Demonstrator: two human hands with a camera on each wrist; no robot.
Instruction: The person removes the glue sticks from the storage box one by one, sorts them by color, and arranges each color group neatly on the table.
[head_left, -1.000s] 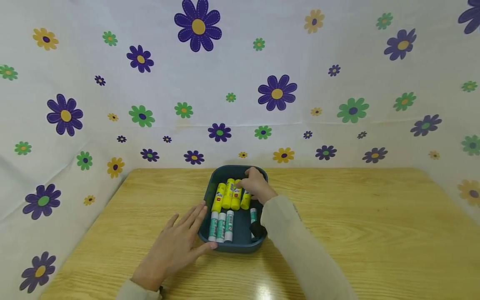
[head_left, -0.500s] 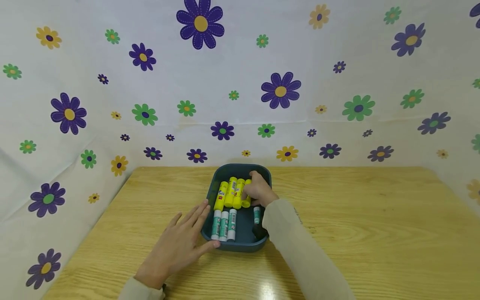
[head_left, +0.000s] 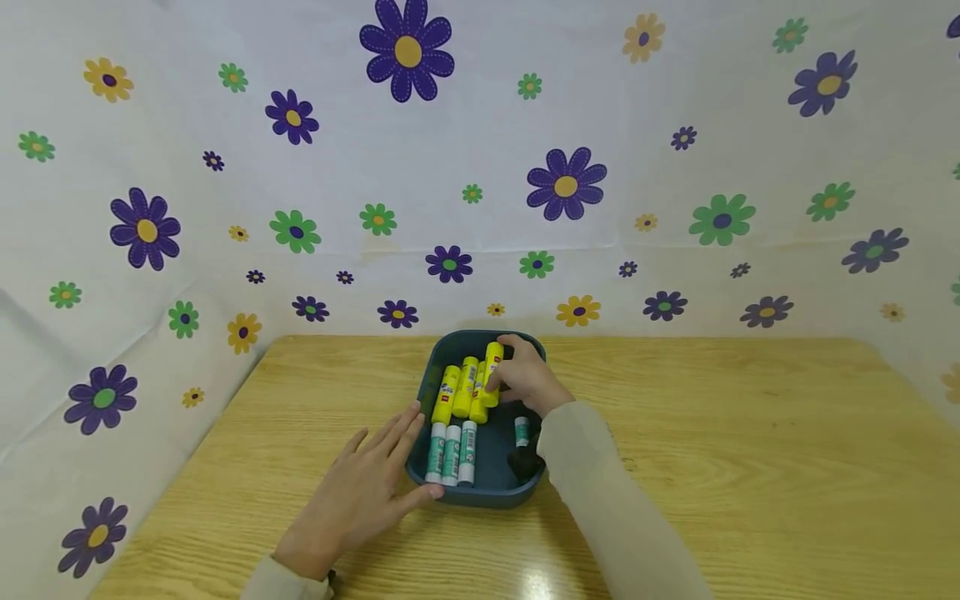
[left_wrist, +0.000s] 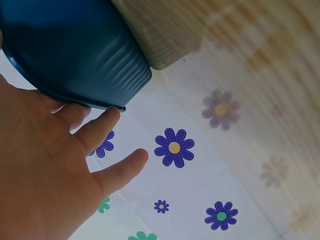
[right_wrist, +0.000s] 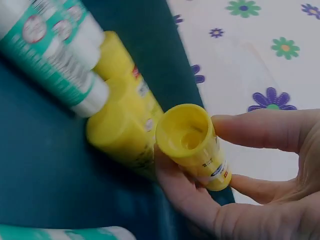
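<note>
The right hand (head_left: 528,377) has its grip on a yellow tube (head_left: 492,367), pinched between thumb and fingers; the tube looks like a glue stick and is at the far right part of the blue tub (head_left: 487,502), with its hollow end showing in the right wrist view; I cannot tell if it touches its neighbor; three other yellow tubes (head_left: 446,395) lie side by side in the tub; nearer the person lie three green and white tubes (head_left: 452,456), and a lone green tube (head_left: 522,430) is by the right wall, partly hidden; the left hand (head_left: 356,496) grasps nothing, its fingers straight at the tub's left edge; the tub sits on a wooden bench (head_left: 712,450); the yellow tube should be light, hard, smooth and a bit slippery; it is best held round its middle, with a gentle squeeze.
</note>
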